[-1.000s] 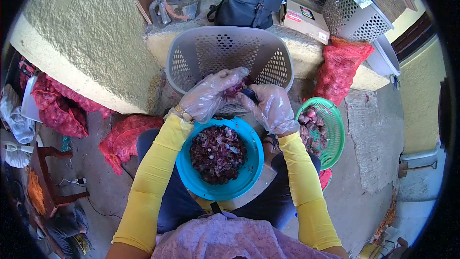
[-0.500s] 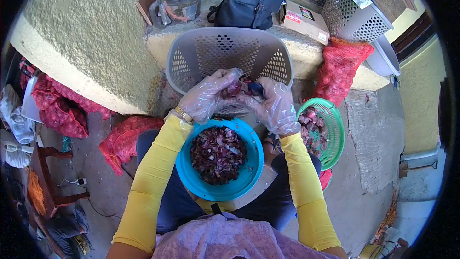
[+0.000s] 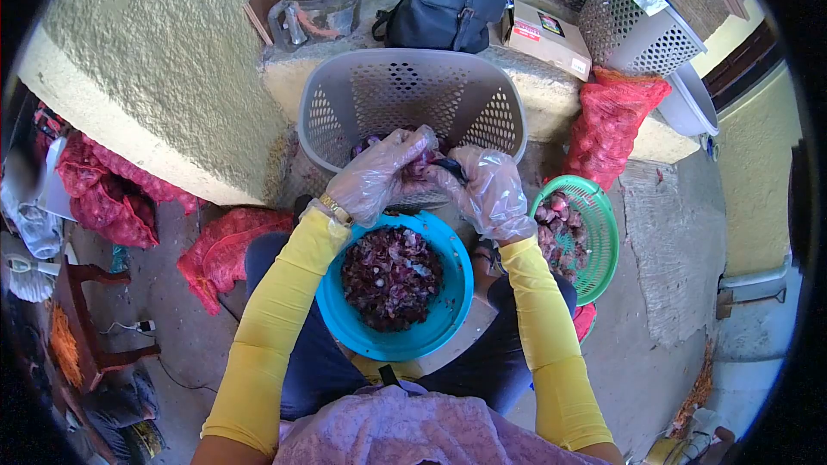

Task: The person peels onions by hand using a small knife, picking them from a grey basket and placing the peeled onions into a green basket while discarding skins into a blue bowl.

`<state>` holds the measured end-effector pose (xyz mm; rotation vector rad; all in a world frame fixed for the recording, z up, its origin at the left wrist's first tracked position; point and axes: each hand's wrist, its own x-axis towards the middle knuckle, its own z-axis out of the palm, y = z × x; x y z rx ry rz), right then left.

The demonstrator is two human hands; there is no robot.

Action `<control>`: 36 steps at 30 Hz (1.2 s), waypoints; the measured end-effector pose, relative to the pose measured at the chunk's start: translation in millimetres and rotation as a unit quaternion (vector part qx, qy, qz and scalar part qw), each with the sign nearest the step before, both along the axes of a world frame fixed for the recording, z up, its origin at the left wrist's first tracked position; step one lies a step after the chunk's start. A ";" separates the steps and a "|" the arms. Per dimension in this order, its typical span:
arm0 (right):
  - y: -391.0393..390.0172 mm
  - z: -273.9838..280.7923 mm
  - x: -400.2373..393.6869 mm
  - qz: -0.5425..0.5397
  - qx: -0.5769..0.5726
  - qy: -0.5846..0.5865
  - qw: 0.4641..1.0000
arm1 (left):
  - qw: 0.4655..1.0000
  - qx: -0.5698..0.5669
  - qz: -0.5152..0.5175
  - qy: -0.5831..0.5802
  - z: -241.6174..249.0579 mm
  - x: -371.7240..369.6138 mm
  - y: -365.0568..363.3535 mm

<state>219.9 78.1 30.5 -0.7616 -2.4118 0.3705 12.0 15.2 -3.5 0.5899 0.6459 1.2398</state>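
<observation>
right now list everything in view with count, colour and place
onion: 1, purple, left hand, partly hidden
tool: 1, dark, right hand
big basket: 1, grey, ahead
basin: 1, blue, between legs
peelings: a heap, purple, in basin
colander: 1, green, right
bulbs: several, pinkish, in colander
sacks: at least 3, red, both sides
backpack: 1, dark, ledge
box: 1, light brown, ledge
pail: 1, see-through, ledge
tall basket: 1, grey, far right
edge clutter: uncountable
left hand: 1, clear glove, centre
right hand: 1, clear glove, centre
sleeves: 2, yellow, arms
legs: 2, dark blue trousers, below
</observation>
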 end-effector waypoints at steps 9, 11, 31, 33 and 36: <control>-2.3 3.4 -2.9 0.053 -0.034 -0.032 0.998 | 0.998 -0.039 0.001 0.056 8.3 -0.8 -2.2; -3.4 0.8 -2.6 0.051 -0.015 -0.054 0.997 | 0.997 -0.052 -0.011 0.055 13.2 2.6 -4.9; -13.4 30.6 4.4 0.149 -0.097 -0.101 0.979 | 0.998 -0.016 0.019 0.066 26.7 -5.4 -9.2; -15.8 36.3 5.9 0.119 -0.128 -0.072 0.982 | 0.998 -0.020 0.025 0.057 21.0 -6.5 -6.1; -17.6 25.6 5.2 0.024 -0.156 -0.014 0.987 | 0.998 -0.035 0.038 0.042 14.4 -8.3 -4.9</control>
